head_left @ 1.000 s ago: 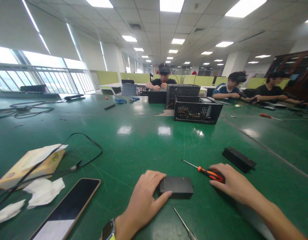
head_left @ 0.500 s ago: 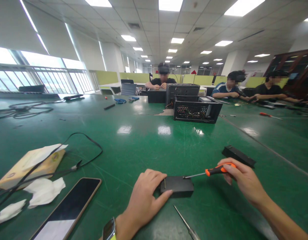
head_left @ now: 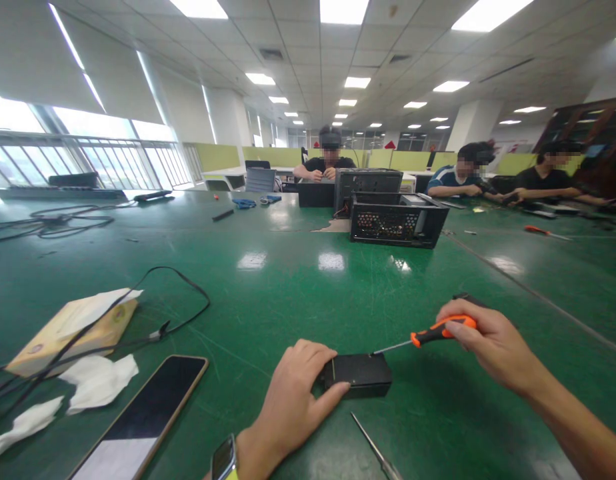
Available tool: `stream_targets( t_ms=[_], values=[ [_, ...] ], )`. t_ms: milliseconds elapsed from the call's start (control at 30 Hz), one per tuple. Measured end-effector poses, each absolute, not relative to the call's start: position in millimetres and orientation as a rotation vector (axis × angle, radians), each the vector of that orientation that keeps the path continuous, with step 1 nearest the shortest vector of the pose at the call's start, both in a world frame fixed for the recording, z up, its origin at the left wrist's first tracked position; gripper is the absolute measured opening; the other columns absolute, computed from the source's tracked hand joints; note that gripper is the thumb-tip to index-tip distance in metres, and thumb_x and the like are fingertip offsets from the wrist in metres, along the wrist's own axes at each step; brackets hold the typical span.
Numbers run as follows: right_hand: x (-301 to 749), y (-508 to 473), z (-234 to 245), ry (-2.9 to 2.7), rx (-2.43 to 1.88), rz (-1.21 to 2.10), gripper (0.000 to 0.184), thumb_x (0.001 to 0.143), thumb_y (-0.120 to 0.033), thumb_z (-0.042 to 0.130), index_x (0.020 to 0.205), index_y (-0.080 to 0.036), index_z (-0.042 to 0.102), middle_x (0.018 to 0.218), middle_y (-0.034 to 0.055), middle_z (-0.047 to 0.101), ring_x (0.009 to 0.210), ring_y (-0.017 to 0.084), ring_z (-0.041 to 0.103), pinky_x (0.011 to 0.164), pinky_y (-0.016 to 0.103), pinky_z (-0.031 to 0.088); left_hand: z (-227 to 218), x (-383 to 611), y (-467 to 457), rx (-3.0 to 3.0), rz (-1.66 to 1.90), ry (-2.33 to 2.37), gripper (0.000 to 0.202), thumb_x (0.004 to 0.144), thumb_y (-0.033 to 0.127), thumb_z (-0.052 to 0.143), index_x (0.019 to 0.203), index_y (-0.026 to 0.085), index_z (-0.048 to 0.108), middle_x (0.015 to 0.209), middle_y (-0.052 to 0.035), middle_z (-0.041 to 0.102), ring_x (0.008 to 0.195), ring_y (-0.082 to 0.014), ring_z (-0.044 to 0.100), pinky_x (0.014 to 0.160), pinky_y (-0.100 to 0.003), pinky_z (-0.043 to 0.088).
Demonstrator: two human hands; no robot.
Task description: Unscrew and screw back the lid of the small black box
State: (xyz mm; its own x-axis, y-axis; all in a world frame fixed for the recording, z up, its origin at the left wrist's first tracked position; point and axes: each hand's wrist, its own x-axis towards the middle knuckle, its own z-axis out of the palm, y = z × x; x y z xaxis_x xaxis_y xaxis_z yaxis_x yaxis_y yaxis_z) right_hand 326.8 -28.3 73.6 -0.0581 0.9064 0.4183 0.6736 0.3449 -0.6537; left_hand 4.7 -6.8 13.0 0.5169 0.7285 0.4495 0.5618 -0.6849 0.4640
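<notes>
Left hand (head_left: 301,387) clamps the left end of the black box (head_left: 361,375), thumb on the near side, fingers at the far-left corner. Right hand (head_left: 491,347) pinches the handle of the orange-black screwdriver (head_left: 441,331).

Change: a second ago the driver was low on the worktop (head_left: 268,287), its tip off the box; now the tip is at the top face's far edge, toward the right end. Box has hardly shifted. My read: tool is on its work point, box braced against it. Can't tell if the tip is seated or turning.

Box lies flat in front of the person, long axis left-right. Driver shaft points left, slightly down and back toward the person.

Outward: slim metal tool (head_left: 374,447) just nearside of box, phone (head_left: 145,413) further left, second black part (head_left: 469,299) half hidden behind right hand, open computer case (head_left: 398,221) beyond.
</notes>
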Motion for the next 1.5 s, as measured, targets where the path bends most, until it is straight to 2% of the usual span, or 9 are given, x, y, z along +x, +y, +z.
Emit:
stream_targets(
  t_ms=[167, 300, 467, 567, 633, 700, 1300, 1400, 1500],
  values=[
    [295, -14, 126, -2.099, -1.424, 0.200, 0.020, 0.086, -0.032, 0.050, 0.075, -0.022, 0.063, 0.066, -0.0008, 0.064, 0.059, 0.015, 0.055, 0.056, 0.026, 0.040, 13, 4, -8, 2.471, 0.923, 1.088, 0.029, 0.086, 0.033, 0.069, 0.110, 0.019, 0.062, 0.105, -0.0087, 0.067, 0.096, -0.0275, 0.059, 0.084, -0.044, 0.049],
    [271, -12, 143, -2.192, -1.498, 0.059, 0.020, 0.085, -0.033, 0.049, 0.072, -0.022, 0.059, 0.063, -0.0013, 0.061, 0.057, 0.015, 0.052, 0.053, 0.027, 0.036, 13, 5, -8, 2.458, 0.911, 1.098, 0.029, 0.086, 0.033, 0.069, 0.110, 0.019, 0.062, 0.105, -0.0087, 0.066, 0.096, -0.0276, 0.059, 0.083, -0.044, 0.049],
    [255, -21, 145, -2.214, -1.340, 0.069, 0.020, 0.086, -0.028, 0.051, 0.100, -0.023, 0.064, 0.084, 0.0018, 0.067, 0.067, 0.016, 0.058, 0.062, 0.027, 0.043, 12, 5, -8, 2.449, 0.899, 1.099, 0.029, 0.086, 0.033, 0.070, 0.110, 0.020, 0.061, 0.106, -0.0084, 0.066, 0.096, -0.0273, 0.059, 0.083, -0.043, 0.049],
    [252, -22, 141, -2.178, -1.304, 0.010, 0.016, 0.087, -0.034, 0.057, 0.082, -0.023, 0.066, 0.072, 0.0001, 0.065, 0.061, 0.014, 0.057, 0.058, 0.026, 0.041, 12, 4, -9, 2.444, 0.888, 1.092, 0.030, 0.086, 0.033, 0.069, 0.111, 0.020, 0.061, 0.106, -0.0082, 0.066, 0.096, -0.0271, 0.059, 0.084, -0.042, 0.048],
    [253, -20, 137, -2.103, -1.330, -0.088, 0.030, 0.089, -0.038, 0.057, 0.064, -0.022, 0.061, 0.058, -0.0018, 0.059, 0.052, 0.012, 0.051, 0.053, 0.026, 0.036, 12, 4, -9, 2.434, 0.889, 1.095, 0.030, 0.086, 0.033, 0.069, 0.112, 0.020, 0.061, 0.107, -0.0082, 0.066, 0.097, -0.0270, 0.059, 0.085, -0.043, 0.047],
    [253, -19, 134, -2.009, -1.332, -0.171, 0.036, 0.090, -0.037, 0.055, 0.058, -0.021, 0.058, 0.050, -0.0030, 0.055, 0.046, 0.011, 0.047, 0.050, 0.026, 0.033, 12, 4, -9, 2.429, 0.884, 1.086, 0.030, 0.086, 0.034, 0.069, 0.111, 0.020, 0.061, 0.107, -0.0081, 0.066, 0.097, -0.0270, 0.058, 0.085, -0.043, 0.047],
    [236, -20, 127, -2.024, -1.165, 0.049, 0.032, 0.090, -0.026, 0.055, 0.059, -0.018, 0.057, 0.051, -0.0053, 0.053, 0.045, 0.007, 0.046, 0.049, 0.022, 0.034, 13, 4, -8, 2.426, 0.847, 1.095, 0.029, 0.086, 0.034, 0.069, 0.111, 0.021, 0.061, 0.107, -0.0070, 0.065, 0.097, -0.0263, 0.058, 0.084, -0.042, 0.046],
    [238, -22, 130, -2.084, -1.158, 0.075, 0.028, 0.090, -0.025, 0.055, 0.063, -0.019, 0.059, 0.056, -0.0050, 0.057, 0.050, 0.008, 0.050, 0.052, 0.022, 0.036, 12, 4, -8, 2.435, 0.838, 1.095, 0.030, 0.086, 0.033, 0.069, 0.112, 0.021, 0.060, 0.107, -0.0073, 0.065, 0.097, -0.0266, 0.058, 0.084, -0.042, 0.046],
    [243, -29, 139, -2.203, -1.153, 0.136, 0.009, 0.089, -0.028, 0.060, 0.086, -0.021, 0.066, 0.075, -0.0037, 0.067, 0.066, 0.009, 0.060, 0.062, 0.021, 0.043, 12, 4, -8, 2.448, 0.841, 1.093, 0.030, 0.086, 0.033, 0.069, 0.112, 0.021, 0.060, 0.107, -0.0073, 0.065, 0.096, -0.0265, 0.058, 0.083, -0.042, 0.047]
  ],
)
